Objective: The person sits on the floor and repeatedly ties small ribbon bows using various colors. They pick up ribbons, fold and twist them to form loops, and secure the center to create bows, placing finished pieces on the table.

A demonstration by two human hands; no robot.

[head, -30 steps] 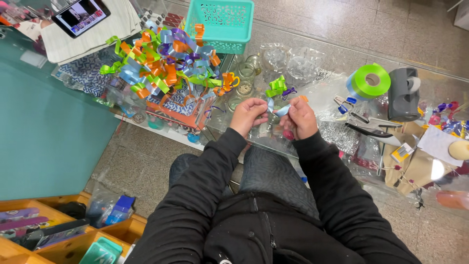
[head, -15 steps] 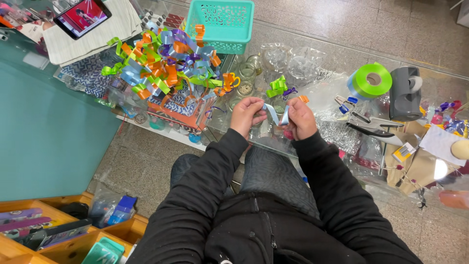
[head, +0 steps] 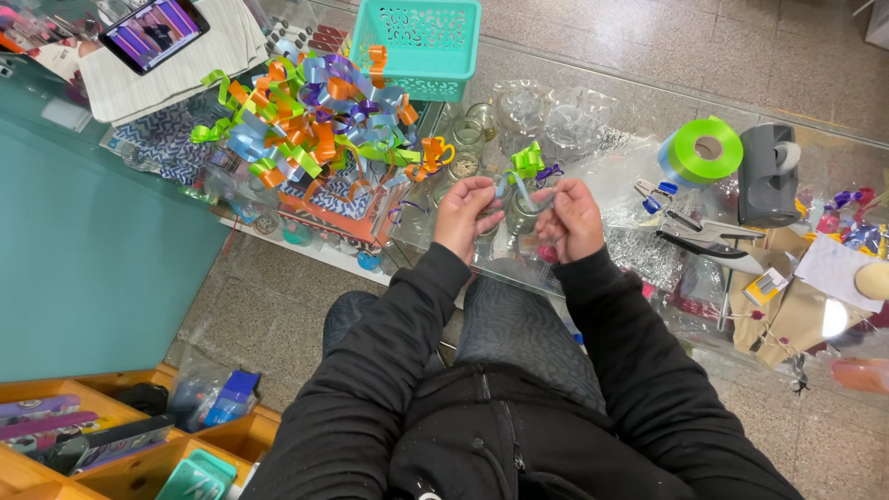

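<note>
My left hand [head: 466, 218] and my right hand [head: 570, 218] meet over the glass tabletop [head: 648, 250], both pinching a thin pale-blue ribbon strip [head: 523, 196] between them. A small glass jar [head: 521, 215] sits just below the strip, partly hidden by my fingers. A small green and purple ribbon bow [head: 530, 161] lies just beyond my hands. To the left is a big pile of curled ribbon bows [head: 310, 111] in orange, green, blue and purple.
A teal plastic basket [head: 428, 42] stands at the back. Right of my hands lie a green ribbon roll [head: 704, 150], a grey tape dispenser [head: 767, 173], pliers [head: 694, 231] and clear plastic wrap [head: 556, 120]. A phone [head: 153, 32] rests far left, orange bins [head: 83, 444] at lower left.
My hands have stayed together at the same spot, working the ribbon strip. The view has shifted slightly; an orange piece seen near my right hand earlier no longer shows.
</note>
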